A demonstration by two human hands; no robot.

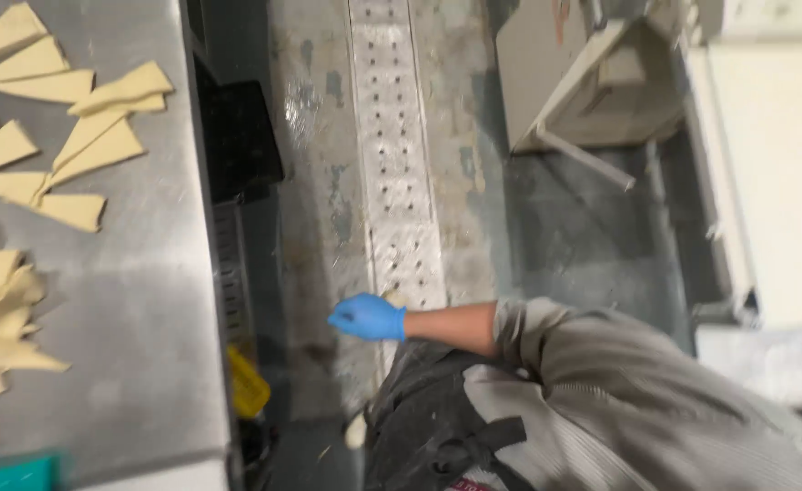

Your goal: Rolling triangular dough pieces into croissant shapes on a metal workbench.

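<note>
My right hand [367, 318] wears a blue glove and reaches out low over the floor, beside a perforated metal drain cover [392, 136]. Its fingers look curled, but blur hides whether they hold anything. A small pale bit [393, 298] shows just behind the glove. My bare forearm, grey ribbed sleeve [546, 336] and dark apron [428, 418] fill the lower right. My left hand is out of view. Several flat dough triangles [100, 136] lie on the steel table [146, 300] at the left, away from the hand.
A black crate [237, 136] and a yellow object [248, 382] sit under the table's edge. A pale scrap [355, 432] lies on the worn concrete floor. Pale machinery with a slanted leg [592, 91] stands at the upper right, with a white cabinet [774, 164] beside it.
</note>
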